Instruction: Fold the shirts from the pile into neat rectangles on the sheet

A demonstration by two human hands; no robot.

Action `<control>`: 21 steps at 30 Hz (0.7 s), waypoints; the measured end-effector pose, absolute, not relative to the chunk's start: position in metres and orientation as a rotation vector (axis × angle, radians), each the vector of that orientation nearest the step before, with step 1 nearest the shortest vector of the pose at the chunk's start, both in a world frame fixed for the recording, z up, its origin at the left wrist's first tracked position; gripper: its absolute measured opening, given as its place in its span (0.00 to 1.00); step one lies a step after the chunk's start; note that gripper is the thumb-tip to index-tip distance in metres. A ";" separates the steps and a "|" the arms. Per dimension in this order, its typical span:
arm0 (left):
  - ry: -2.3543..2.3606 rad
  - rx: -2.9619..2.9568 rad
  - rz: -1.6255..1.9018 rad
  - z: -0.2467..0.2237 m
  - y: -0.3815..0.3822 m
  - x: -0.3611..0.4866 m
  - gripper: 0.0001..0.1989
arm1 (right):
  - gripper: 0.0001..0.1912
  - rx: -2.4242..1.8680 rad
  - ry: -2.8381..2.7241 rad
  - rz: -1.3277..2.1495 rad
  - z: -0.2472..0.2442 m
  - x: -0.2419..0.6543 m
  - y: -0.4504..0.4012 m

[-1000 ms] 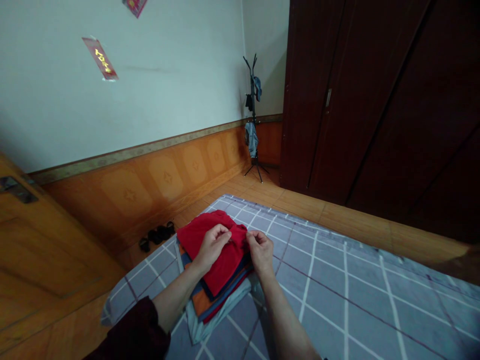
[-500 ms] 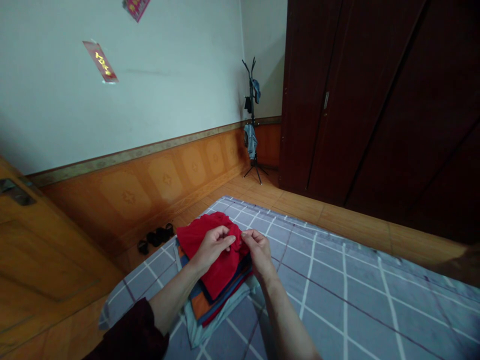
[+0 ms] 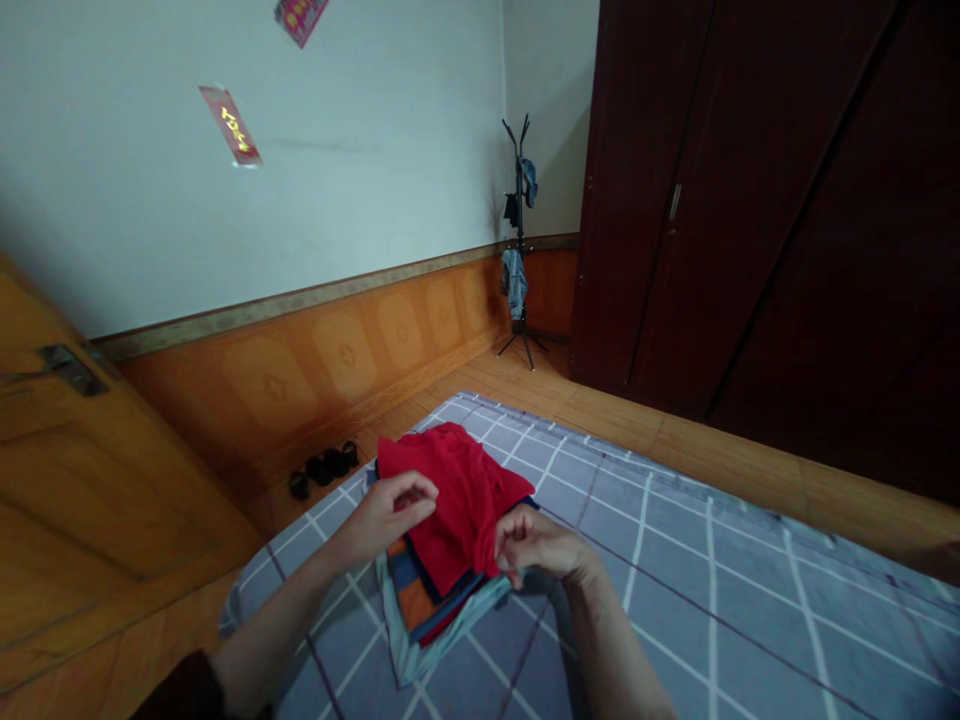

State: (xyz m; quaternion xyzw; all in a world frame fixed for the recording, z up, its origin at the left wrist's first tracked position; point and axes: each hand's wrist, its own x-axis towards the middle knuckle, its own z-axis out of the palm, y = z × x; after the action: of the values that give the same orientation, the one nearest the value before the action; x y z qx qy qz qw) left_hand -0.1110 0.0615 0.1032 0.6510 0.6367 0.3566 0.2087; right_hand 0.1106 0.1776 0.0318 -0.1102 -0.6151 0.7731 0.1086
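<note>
A red cloth garment (image 3: 457,500) lies loosely on top of a stack of folded clothes (image 3: 442,610), with orange, blue and pale green layers showing beneath it. My left hand (image 3: 394,508) is curled at the garment's left side, its fingertips on the red fabric. At the lower right edge of the same garment is my right hand (image 3: 534,545), fingers bent against the cloth. Whether either hand pinches the fabric is hard to see. The stack rests on a grey mat with a white grid (image 3: 675,600).
Dark sandals (image 3: 322,466) stand on the wooden floor beyond the mat's left edge. A wooden door (image 3: 90,470) fills the left side, and a dark wardrobe (image 3: 720,200) the right. A coat stand (image 3: 517,240) with hanging clothes stands in the far corner.
My hands have moved apart from their close position at the red garment's top, the right one going lower and rightward. The red cloth now spreads wider to the right.
</note>
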 end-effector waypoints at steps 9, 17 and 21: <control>2.133 2.103 0.756 0.067 0.166 -0.152 0.08 | 0.06 -0.349 -2.076 2.370 0.019 0.094 0.175; 2.332 2.175 0.530 0.074 0.137 -0.148 0.06 | 0.09 -0.322 -1.863 2.413 0.012 0.100 0.181; 2.306 2.205 0.415 0.084 0.127 -0.149 0.06 | 0.13 -0.350 -1.689 2.385 0.004 0.101 0.183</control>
State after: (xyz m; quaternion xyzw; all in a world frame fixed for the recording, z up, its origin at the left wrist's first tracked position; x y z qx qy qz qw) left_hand -0.1488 0.1271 0.0835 0.6848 0.7162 0.1290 -0.0378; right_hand 0.1013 0.1830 0.0036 -0.1183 -0.5710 0.8064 0.0988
